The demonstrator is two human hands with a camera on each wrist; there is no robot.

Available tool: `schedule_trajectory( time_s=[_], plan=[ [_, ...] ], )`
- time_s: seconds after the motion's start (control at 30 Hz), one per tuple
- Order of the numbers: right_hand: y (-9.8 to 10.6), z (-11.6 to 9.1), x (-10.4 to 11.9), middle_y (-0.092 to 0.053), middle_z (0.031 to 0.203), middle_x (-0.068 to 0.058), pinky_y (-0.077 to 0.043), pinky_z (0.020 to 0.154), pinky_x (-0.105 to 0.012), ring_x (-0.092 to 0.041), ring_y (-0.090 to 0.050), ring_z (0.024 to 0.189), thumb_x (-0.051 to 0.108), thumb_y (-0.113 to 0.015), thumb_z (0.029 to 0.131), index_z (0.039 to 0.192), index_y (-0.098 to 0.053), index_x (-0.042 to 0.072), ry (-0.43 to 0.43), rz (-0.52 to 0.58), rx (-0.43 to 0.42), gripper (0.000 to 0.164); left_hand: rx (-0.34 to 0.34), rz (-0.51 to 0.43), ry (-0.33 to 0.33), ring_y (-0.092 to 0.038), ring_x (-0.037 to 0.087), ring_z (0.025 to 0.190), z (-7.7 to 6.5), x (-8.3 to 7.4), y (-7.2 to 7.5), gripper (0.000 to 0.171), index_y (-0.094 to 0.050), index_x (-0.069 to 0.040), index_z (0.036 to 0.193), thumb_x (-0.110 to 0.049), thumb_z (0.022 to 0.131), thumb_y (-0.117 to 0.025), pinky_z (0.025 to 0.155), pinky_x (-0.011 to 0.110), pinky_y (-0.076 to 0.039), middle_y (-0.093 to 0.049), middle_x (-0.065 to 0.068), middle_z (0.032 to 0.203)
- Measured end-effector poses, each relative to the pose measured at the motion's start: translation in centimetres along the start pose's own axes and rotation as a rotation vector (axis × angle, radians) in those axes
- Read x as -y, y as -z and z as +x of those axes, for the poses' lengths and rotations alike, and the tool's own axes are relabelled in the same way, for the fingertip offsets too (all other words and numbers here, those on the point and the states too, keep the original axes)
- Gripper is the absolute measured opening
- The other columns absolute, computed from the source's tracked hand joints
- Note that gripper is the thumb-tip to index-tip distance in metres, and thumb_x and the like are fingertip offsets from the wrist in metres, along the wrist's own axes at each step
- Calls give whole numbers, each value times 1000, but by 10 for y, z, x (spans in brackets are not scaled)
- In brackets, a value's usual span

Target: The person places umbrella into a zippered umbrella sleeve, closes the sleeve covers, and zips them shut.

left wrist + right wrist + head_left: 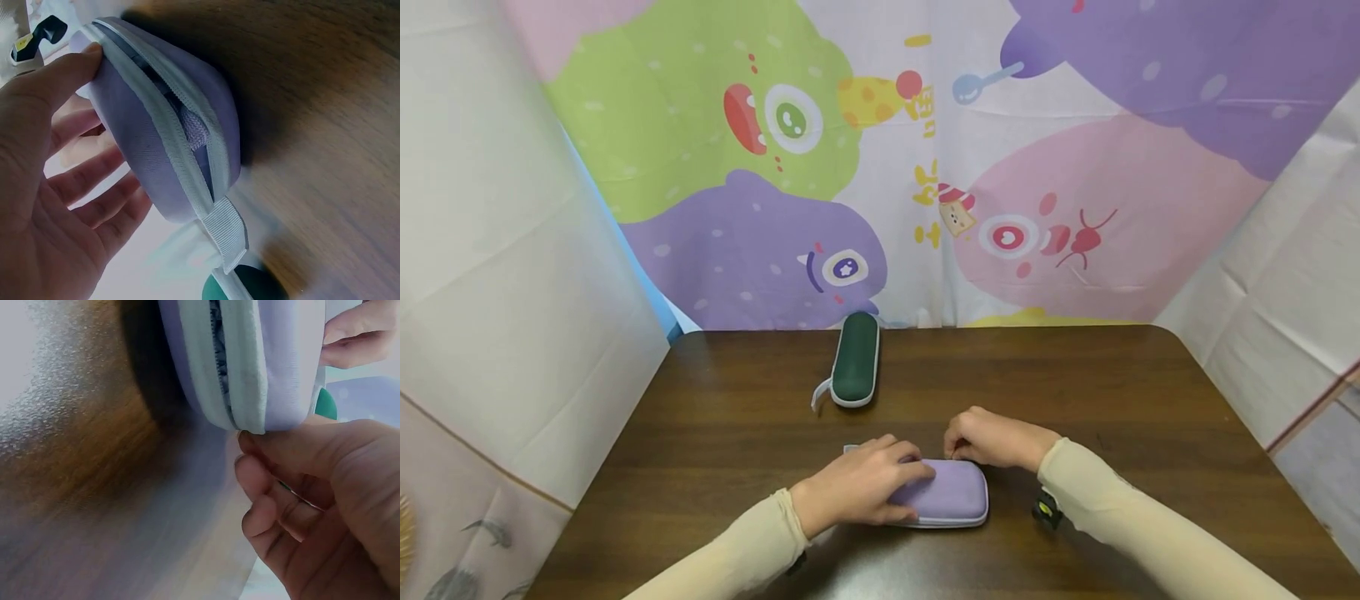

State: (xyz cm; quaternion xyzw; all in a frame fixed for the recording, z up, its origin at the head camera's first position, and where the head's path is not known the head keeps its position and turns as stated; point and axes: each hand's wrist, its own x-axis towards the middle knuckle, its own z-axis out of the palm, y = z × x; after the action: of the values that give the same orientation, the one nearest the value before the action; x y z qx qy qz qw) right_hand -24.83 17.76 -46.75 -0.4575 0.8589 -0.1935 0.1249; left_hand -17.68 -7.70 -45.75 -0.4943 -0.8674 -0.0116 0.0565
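Note:
A purple hard-shell zip case (pixel 951 487) with white zipper trim lies flat near the table's front. My left hand (pixel 868 483) grips its left part, thumb at the near side and fingers over the top. In the left wrist view the zipper (pixel 178 119) gapes, with a purple mesh (pixel 194 130) inside, and a pale fabric loop (pixel 226 232) sits at the case's end. My right hand (pixel 996 437) is at the far right corner, its thumb and curled fingers (pixel 259 512) pinching at the zipper line; the pull is hidden by the fingers.
A dark green zip case (pixel 856 358) with a pale strap lies farther back on the brown wooden table (pixel 1060 375). Behind the table's far edge hangs a cartoon-printed curtain (pixel 760 267); pale cloth (pixel 490 233) hangs at both sides.

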Motion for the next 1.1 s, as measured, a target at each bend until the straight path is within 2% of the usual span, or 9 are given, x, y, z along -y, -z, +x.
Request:
schedule_trajectory(
  time_s=[0.33, 0.5, 0.8, 1.1],
  plan=[
    [3, -1, 0, -68, 89, 5, -53, 71, -19, 0, -59, 80, 2, -72, 93, 85, -75, 13, -9, -10, 12, 14, -6, -46, 17, -63, 19, 109, 0, 1, 1, 52, -68, -24, 130, -52, 88, -78, 96, 33, -54, -66, 2, 128],
    [3, -5, -3, -67, 89, 5, -52, 71, -19, 0, -58, 80, 2, -72, 94, 86, -74, 14, -2, -18, 13, 14, -31, -65, 2, -63, 20, 108, 0, 2, 1, 51, -69, -22, 127, -51, 87, -80, 94, 33, -54, -67, 3, 125],
    [4, -15, -11, -64, 86, 6, -50, 68, -19, 0, -56, 77, -1, -73, 92, 84, -72, 13, 39, -48, -50, 16, -41, -78, 33, -63, 20, 104, -1, 8, 0, 50, -70, -22, 125, -48, 84, -82, 93, 34, -53, -68, 2, 121],
    [1, -23, -16, -64, 86, 7, -51, 69, -20, 0, -56, 78, 1, -72, 92, 84, -71, 13, 18, -34, -76, 14, -55, -87, 35, -63, 21, 103, 0, 12, -1, 50, -70, -21, 124, -48, 84, -83, 92, 34, -54, -68, 2, 120]
  ],
)
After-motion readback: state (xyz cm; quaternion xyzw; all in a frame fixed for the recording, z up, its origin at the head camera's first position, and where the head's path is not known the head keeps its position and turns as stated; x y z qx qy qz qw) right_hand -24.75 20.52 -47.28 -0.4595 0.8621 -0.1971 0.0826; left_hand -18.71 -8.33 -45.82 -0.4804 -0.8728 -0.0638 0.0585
